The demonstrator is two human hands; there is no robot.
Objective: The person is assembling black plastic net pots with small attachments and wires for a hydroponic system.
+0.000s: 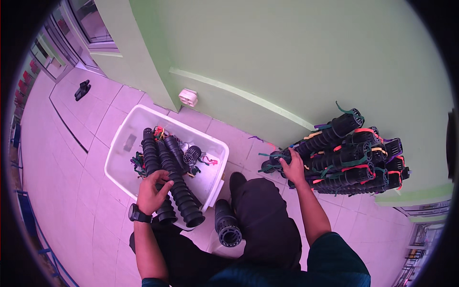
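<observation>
Left hand (153, 193): curled, thumb near fingertips, at the black ribbed tubes in the bin (180, 189); can't tell if it's clamped on one. Right hand (293, 168): thumb and fingers apart, on the left end of the ribbon-tied tube stack (337, 157), right of the white plastic bin (143, 117); grip unclear. Single black tube (225, 222) just off the bin's near right corner. Pale socket box (188, 97) beyond the bin, black sandals (82, 90) well beyond its far left side.
</observation>
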